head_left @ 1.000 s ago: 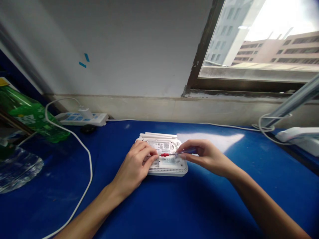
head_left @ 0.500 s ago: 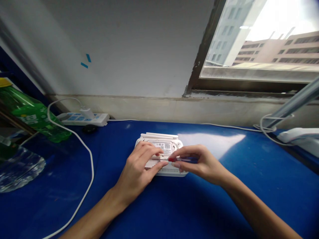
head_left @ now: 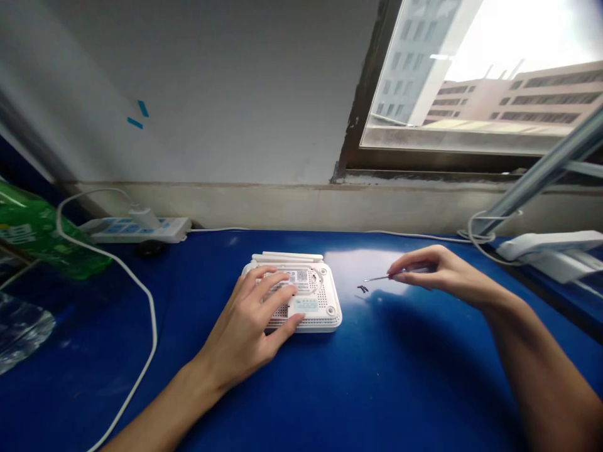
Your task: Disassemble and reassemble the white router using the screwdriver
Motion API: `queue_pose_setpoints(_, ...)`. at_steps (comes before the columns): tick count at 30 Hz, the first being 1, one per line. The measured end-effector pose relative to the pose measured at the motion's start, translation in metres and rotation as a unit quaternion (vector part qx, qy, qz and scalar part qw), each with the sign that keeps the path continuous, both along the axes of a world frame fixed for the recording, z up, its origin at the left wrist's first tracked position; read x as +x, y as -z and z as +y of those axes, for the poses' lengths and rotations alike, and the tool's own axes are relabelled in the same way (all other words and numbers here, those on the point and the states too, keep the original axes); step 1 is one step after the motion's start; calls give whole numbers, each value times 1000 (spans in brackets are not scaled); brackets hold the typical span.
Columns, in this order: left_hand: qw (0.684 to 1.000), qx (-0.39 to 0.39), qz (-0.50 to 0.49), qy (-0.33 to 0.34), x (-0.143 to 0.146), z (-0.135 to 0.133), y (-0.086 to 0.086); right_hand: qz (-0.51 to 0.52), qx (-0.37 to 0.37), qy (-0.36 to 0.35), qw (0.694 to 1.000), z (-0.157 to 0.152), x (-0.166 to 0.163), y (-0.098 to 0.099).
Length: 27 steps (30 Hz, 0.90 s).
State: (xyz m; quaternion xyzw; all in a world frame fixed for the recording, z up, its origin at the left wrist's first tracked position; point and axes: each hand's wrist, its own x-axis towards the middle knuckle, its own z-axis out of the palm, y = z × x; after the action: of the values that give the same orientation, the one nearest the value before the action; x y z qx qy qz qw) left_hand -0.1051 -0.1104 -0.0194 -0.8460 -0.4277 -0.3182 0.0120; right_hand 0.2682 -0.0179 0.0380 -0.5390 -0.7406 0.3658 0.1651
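A white router (head_left: 323,301) lies underside up on the blue table, with its labels and vent holes showing. My left hand (head_left: 257,314) rests on its left part, fingers spread and partly hiding the labels. Away to the right, my right hand (head_left: 431,267) pinches a screwdriver (head_left: 377,278) with a thin metal shaft. Its tip points left, just above several small dark screws (head_left: 362,289) lying in a little group on the table. My fingers cover most of the screwdriver's handle.
A white power strip (head_left: 176,230) with a plugged-in adapter (head_left: 144,218) lies by the wall. A white cable (head_left: 153,314) runs down the table's left side. Bottles, one green (head_left: 51,229), lie far left. At right are a metal pole (head_left: 532,179) and a white device (head_left: 556,248).
My right hand has moved right with the screwdriver, off the router and over to the screws. My left hand stays on the router, its fingers now spread flatter. The view has shifted slightly.
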Motion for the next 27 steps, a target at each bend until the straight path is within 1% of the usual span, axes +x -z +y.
queue_pose_setpoints(5, 999, 3, 33, -4, 1, -1, 1, -20, -21, -8, 1000, 4, 5, 5)
queue_pose_setpoints(13, 998, -7, 66, -5, 2, -2, 1, -26, -3, -32, 999, 8, 1, 12)
queue_pose_setpoints(18, 998, -19, 64, -5, 2, -1, 3, 11, 22, -8, 1000, 4, -3, 9)
queue_pose_setpoints(22, 998, -23, 58, -7, 2, -1, 2, 37, 48, 13, 998, 0, -14, 5)
queue_pose_setpoints(27, 998, -33, 57, -8, 3, -2, 1, 83, 76, 12, 994, -5, -38, 6)
